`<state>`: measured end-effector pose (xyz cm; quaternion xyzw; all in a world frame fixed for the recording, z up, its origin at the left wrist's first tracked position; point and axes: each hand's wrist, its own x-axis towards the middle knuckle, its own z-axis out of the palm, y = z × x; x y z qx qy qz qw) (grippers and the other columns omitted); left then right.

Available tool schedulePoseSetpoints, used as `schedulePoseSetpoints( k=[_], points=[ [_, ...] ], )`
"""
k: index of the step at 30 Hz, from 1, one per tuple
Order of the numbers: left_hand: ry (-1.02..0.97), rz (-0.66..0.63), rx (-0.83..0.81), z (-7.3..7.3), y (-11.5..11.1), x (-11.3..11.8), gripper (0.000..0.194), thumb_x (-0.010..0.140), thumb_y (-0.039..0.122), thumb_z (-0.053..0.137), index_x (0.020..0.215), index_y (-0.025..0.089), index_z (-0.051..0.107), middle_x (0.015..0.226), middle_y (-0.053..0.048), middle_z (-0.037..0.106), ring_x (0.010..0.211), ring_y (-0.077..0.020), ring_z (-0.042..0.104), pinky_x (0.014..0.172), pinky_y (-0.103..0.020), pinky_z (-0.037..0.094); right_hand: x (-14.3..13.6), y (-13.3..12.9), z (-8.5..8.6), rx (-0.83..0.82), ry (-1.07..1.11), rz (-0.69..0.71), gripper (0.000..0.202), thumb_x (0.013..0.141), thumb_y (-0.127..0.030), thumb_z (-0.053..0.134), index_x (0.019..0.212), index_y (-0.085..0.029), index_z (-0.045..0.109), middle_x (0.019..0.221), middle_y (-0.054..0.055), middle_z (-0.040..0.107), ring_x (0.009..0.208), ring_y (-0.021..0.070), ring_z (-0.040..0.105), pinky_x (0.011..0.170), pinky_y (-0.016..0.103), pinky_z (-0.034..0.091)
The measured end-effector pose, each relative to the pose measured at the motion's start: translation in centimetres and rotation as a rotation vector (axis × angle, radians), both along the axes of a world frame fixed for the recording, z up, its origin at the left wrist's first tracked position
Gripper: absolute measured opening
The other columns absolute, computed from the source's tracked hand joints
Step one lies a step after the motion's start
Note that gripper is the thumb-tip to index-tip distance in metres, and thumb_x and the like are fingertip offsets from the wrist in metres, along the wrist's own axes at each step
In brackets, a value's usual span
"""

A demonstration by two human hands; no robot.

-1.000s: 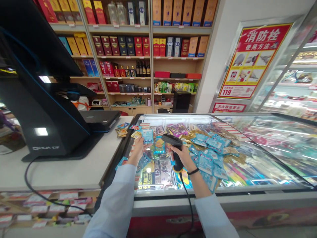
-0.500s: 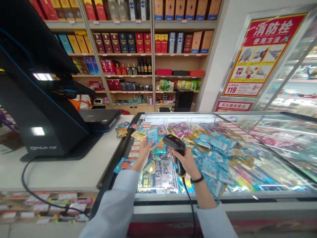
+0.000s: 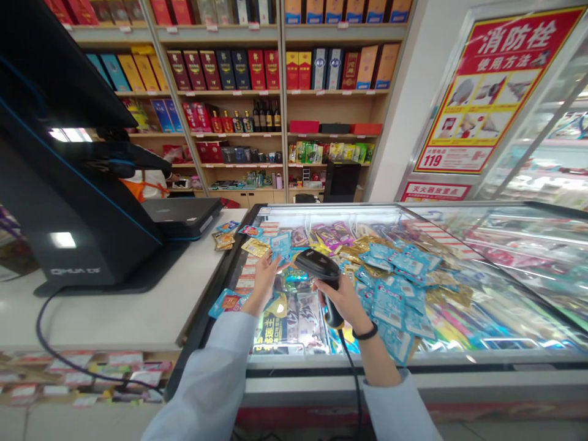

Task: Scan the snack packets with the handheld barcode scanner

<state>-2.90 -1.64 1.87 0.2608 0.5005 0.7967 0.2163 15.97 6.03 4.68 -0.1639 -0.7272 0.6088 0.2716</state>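
My left hand [image 3: 265, 274] pinches a small blue packet [image 3: 281, 246] by its lower edge, above the freezer's glass top. Wrapped round the handle of a black barcode scanner [image 3: 318, 264] is my right hand [image 3: 342, 295]; the scanner's head points left, close to the packet. To the right lies a heap of blue packets [image 3: 390, 303], with gold packets [image 3: 448, 288] among and beside them. A gold packet [image 3: 256, 247] and a blue-and-red packet [image 3: 228, 302] lie on the left part of the freezer top.
A white counter [image 3: 138, 318] on the left bears a black checkout terminal [image 3: 92, 245] and small packets [image 3: 224, 240]. The scanner's cable [image 3: 353, 367] hangs over the freezer's front edge. Shelves [image 3: 220, 93] of boxes stand behind. A person in orange and white [image 3: 149, 182] is partly hidden behind the terminal.
The view has shifted slightly. The packet in my left hand and the scanner in my right have moved a little left. More of the person behind the terminal shows.
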Motion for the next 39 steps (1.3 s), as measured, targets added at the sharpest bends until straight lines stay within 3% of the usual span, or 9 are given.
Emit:
schedulePoseSetpoints(
  k=[25, 29, 33, 39],
  points=[
    [-0.064, -0.014, 0.038, 0.0, 0.2, -0.3, 0.036, 0.065, 0.032, 0.073, 0.095, 0.018, 0.06, 0.095, -0.003, 0.068, 0.096, -0.0194, 0.065, 0.091, -0.044, 0.053, -0.2, 0.2, -0.5, -0.005, 0.028, 0.017, 0.03, 0.078, -0.045, 0.06, 0.064, -0.019, 0.062, 0.044, -0.001, 0.055, 0.039, 0.0119, 0.049, 0.045, 0.025, 0.041],
    [-0.173, 0.007, 0.103, -0.4, 0.3, -0.9, 0.03, 0.066, 0.028, 0.07, 0.093, 0.019, 0.06, 0.098, -0.003, 0.069, 0.101, -0.0206, 0.064, 0.093, -0.043, 0.052, -0.5, 0.2, -0.5, -0.11, 0.1, 0.043, 0.028, 0.077, -0.043, 0.061, 0.067, -0.018, 0.062, 0.05, 0.0, 0.059, 0.04, 0.011, 0.049, 0.045, 0.024, 0.04],
    [-0.146, 0.056, 0.077, -1.0, 0.2, -1.4, 0.027, 0.069, 0.025, 0.063, 0.095, 0.02, 0.059, 0.103, -0.004, 0.069, 0.11, -0.0215, 0.06, 0.095, -0.042, 0.052, -0.2, 0.1, 0.0, -0.177, 0.147, 0.033, 0.026, 0.074, -0.042, 0.064, 0.069, -0.016, 0.062, 0.061, 0.002, 0.064, 0.041, 0.01, 0.05, 0.042, 0.024, 0.04],
    [-0.133, -0.135, -0.032, -2.0, 0.2, -1.3, 0.022, 0.063, 0.02, 0.068, 0.085, 0.019, 0.061, 0.091, -0.003, 0.069, 0.099, -0.0205, 0.063, 0.093, -0.044, 0.052, 1.3, -0.4, 0.8, -0.129, 0.151, 0.03, 0.025, 0.077, -0.039, 0.063, 0.067, -0.015, 0.063, 0.047, -0.001, 0.056, 0.038, 0.0105, 0.049, 0.042, 0.024, 0.039]
  ],
)
